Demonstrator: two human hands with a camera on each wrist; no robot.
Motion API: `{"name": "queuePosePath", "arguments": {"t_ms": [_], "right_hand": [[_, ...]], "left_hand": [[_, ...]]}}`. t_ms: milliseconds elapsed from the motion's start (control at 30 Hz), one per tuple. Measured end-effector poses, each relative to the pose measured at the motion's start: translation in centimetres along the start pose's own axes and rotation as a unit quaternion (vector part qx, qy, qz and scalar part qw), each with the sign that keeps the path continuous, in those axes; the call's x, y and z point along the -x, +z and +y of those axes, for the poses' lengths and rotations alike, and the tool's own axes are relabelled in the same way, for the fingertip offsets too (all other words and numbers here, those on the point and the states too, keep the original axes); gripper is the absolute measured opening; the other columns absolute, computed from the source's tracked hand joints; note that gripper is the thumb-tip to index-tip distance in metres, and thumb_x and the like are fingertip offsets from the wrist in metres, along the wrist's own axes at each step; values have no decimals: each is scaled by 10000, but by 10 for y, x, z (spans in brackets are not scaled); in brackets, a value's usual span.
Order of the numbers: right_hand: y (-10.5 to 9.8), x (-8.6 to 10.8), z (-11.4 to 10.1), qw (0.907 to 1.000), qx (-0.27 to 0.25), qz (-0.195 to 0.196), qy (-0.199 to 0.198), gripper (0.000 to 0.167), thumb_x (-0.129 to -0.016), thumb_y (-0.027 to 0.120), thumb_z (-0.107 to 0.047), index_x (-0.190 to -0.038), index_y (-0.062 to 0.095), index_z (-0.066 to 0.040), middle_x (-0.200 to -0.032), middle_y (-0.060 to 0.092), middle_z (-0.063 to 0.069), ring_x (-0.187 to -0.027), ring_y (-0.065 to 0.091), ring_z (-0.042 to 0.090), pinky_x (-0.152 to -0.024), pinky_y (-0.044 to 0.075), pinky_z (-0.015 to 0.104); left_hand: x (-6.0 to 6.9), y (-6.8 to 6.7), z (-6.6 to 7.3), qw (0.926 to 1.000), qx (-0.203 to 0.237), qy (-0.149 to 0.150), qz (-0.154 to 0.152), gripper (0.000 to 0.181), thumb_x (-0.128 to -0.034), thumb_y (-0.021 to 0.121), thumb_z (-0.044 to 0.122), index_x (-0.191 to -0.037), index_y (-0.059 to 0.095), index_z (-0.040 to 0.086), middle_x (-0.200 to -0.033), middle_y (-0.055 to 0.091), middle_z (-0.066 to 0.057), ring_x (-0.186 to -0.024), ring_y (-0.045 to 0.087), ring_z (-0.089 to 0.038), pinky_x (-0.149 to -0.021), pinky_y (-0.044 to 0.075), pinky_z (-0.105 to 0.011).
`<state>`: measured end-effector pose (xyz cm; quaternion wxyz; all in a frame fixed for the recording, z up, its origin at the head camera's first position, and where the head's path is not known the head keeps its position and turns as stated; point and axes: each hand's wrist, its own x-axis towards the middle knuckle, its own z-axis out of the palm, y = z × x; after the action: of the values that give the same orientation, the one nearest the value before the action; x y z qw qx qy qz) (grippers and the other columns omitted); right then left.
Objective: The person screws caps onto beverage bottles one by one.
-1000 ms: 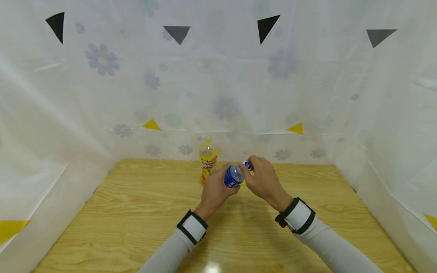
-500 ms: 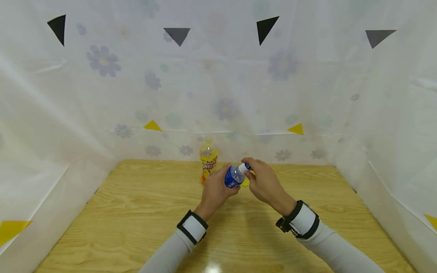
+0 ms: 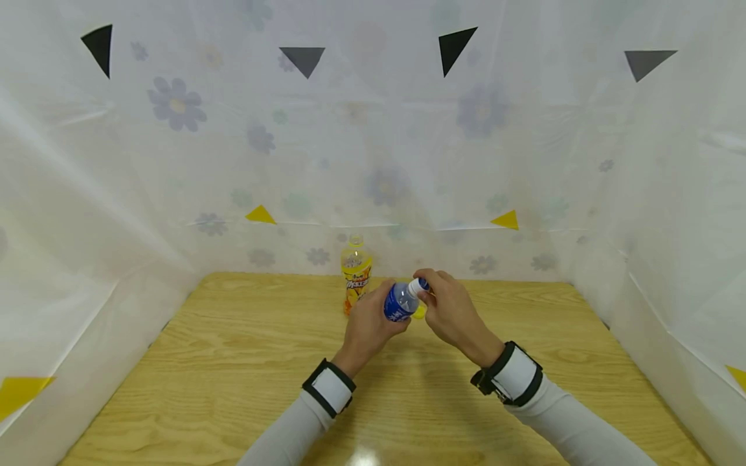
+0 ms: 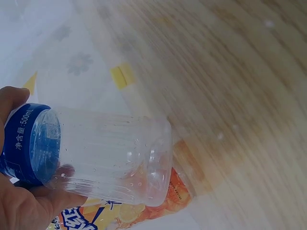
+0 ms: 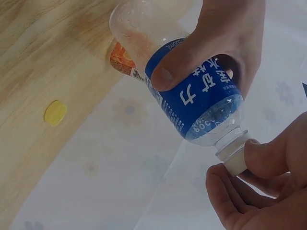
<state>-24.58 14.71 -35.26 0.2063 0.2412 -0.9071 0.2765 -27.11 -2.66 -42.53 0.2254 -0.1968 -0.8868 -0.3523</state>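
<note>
My left hand (image 3: 368, 323) grips a clear water bottle (image 5: 192, 96) round its blue label, in the middle of the head view. The bottle leans with its neck up and to the right. At the neck sits a white cap (image 5: 236, 163) with a blue top, pinched between thumb and fingers of my right hand (image 3: 457, 314). The bottle's clear lower part (image 4: 110, 153) shows a few droplets inside. Just behind my left hand, an orange drink bottle (image 3: 357, 268) with a yellow label stands upright on the table, its mouth uncapped.
A yellow cap (image 5: 55, 113) lies on the wooden table (image 3: 233, 362), behind my hands and partly hidden by them in the head view. White flower-print sheeting (image 3: 373, 142) with triangle markers rises along the table's back and sides.
My right hand has turned and shifted slightly right and down, uncovering the cap's white side at the neck. My left hand and the water bottle have barely moved.
</note>
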Motion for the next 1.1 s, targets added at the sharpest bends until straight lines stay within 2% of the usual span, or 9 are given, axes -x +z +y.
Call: {"name": "queuePosePath", "arguments": {"t_ms": [333,633,867,1100], "right_hand": [[5,-2,5,9995,141,250,-128,172,-951,644,0,-1121,618,16,-981,657,173,-844,638,271,-695,558,416],[5,-4,7,9993,222,264,-130,95,-971,643,-60,-1007,611,22,-849,619,125,-703,545,190,-602,465,325],[4,-5,7,9997,95,216,68,132,-977,650,-129,-921,597,-20,-731,531,43,-613,455,138,-538,385,285],[4,-6,8,9997,40,248,78,190,-977,665,-173,-863,588,-41,-677,498,19,-555,419,123,-498,345,272]], "left_hand": [[-1,2,1,10000,16,25,30,695,-747,916,261,-1339,571,144,-1190,712,-75,-1048,701,-227,-879,581,-400],[0,2,1,10000,-42,31,54,702,-737,923,256,-1334,574,137,-1167,718,-80,-1028,702,-235,-866,581,-406],[0,3,2,10000,-61,32,59,683,-739,920,266,-1319,578,153,-1148,716,-68,-1012,697,-227,-853,577,-407],[0,2,1,10000,-24,-33,42,692,-746,916,250,-1337,572,146,-1165,712,-74,-1033,696,-228,-866,579,-403]]}}
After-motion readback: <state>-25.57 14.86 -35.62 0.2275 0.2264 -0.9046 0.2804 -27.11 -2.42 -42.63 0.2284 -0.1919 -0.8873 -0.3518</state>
